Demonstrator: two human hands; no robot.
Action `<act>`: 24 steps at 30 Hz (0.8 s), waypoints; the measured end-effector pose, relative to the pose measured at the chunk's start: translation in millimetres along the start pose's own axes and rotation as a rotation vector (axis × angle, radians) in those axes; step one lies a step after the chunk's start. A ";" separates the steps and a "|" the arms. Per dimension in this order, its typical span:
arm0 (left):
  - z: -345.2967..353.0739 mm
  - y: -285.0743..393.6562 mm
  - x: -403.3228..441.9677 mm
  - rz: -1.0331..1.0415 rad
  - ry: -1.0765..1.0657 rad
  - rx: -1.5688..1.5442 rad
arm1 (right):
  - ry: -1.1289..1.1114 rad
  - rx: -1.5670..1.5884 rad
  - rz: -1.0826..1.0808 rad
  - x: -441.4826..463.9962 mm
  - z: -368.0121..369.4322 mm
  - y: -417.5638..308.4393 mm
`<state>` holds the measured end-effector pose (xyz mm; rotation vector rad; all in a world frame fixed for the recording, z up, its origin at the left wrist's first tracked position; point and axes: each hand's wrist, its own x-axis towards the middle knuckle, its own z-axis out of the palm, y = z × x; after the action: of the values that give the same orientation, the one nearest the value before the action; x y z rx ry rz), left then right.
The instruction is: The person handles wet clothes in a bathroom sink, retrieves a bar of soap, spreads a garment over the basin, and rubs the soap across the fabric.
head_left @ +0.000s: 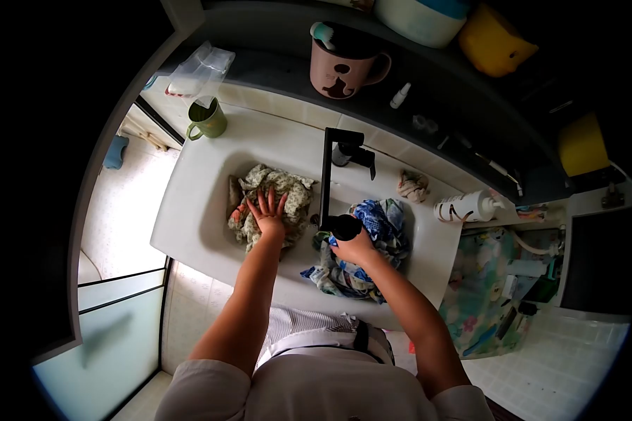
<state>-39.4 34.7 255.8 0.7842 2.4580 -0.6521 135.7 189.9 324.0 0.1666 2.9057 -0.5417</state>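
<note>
My left hand [271,223] lies with its fingers spread flat on a bunched cream cloth with a small dark print [291,189], in the left part of the white sink [182,210]. A patch of orange shows beside the fingers. Over the right part, my right hand [356,249] is closed on a crumpled blue patterned cloth [386,221], which spreads around it and over the sink's front rim. The round black end of the faucet [326,175] hangs above this hand and hides part of its fingers.
A green mug [207,119] stands at the sink's back left corner. Behind the faucet lies a small wadded cloth [413,186], with a white pump bottle [467,207] to its right. The dark shelf [274,77] above carries a pink mug [337,74] and a small white bottle [400,95].
</note>
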 end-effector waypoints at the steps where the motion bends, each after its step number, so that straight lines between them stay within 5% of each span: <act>1: 3.1 -0.3 -0.6 0.011 0.041 0.013 | -0.011 0.006 0.001 0.1 -0.2 -0.8; 7: 3.3 -25.1 -24.2 0.198 0.238 -0.131 | -0.086 -0.037 0.068 0.0 -5.6 -11.9; 14: 21.9 -49.9 -61.7 0.334 0.210 -0.111 | 0.081 -0.115 -0.035 -3.8 3.3 -6.4; 24: 34.0 -47.6 -64.5 0.320 0.149 -0.158 | 0.027 -0.120 -0.028 -3.5 2.4 -6.6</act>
<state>-12.8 -44.7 279.6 1.1636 2.4001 -0.2871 138.5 182.6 324.8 0.1176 2.9607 -0.3699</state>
